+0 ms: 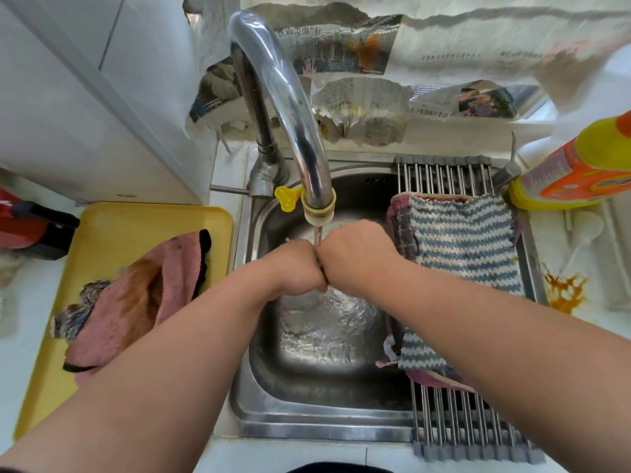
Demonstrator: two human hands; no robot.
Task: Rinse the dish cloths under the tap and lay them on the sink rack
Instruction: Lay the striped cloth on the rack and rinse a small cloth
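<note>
Both forearms reach in over the sink and meet under the tap. The left hand and right hand are fists, knuckles pressed together right below the spout, backs facing up. Water runs down between them and ripples in the basin. Whatever they squeeze is hidden inside the fists; only a dark sliver shows at the seam, so I cannot tell what it is.

A striped cloth lies flat on the rack just right of the right wrist. A stained pink cloth sits crumpled on the yellow tray, beside the left forearm.

The bottle label and the newspaper print are too blurred to read.
</note>
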